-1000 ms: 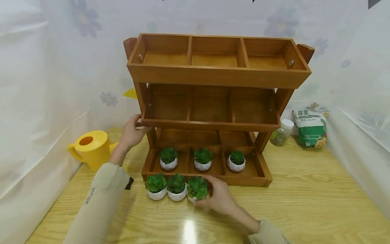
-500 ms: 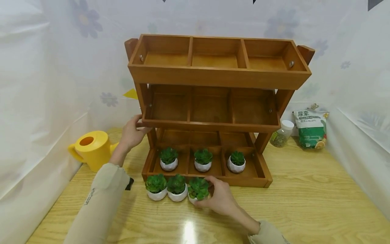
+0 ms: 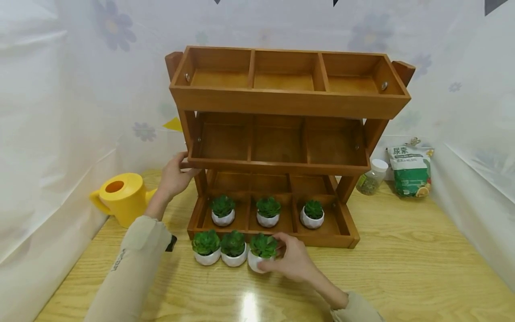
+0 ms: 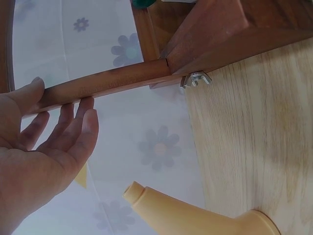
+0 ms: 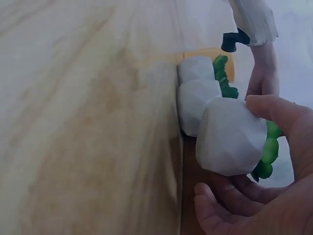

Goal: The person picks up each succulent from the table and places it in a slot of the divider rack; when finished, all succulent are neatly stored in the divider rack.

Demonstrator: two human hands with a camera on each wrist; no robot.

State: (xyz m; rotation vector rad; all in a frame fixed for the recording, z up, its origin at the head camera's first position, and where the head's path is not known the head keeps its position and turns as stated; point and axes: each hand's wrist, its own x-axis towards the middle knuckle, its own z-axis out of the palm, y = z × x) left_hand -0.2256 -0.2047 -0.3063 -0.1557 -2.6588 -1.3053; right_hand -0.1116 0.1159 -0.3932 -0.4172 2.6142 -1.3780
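A three-tier wooden plant stand (image 3: 289, 103) with divided trays faces me in the head view. My left hand (image 3: 175, 175) grips its left side post, thumb on one face and fingers on the other, as the left wrist view shows of the wooden post (image 4: 107, 81). With my right hand (image 3: 293, 259) I hold a potted succulent (image 3: 257, 263) in a white faceted pot, thumb and fingers on the pot (image 5: 230, 137). Beside it two similar succulents (image 3: 234, 249) stand in a row before the bottom tray. Three smaller potted succulents (image 3: 268, 218) sit in that tray, one per compartment.
A yellow watering can (image 3: 134, 203) stands left, near my left forearm. Behind the stand on the right are a lidded jar (image 3: 372, 179) and a green-and-white bag (image 3: 411, 172). White flowered sheeting (image 3: 454, 103) surrounds the wooden table (image 3: 418, 268).
The right-hand succulent has shifted slightly right, and more of its white pot shows now. My right hand has moved a little with it. My left hand stays on the post.
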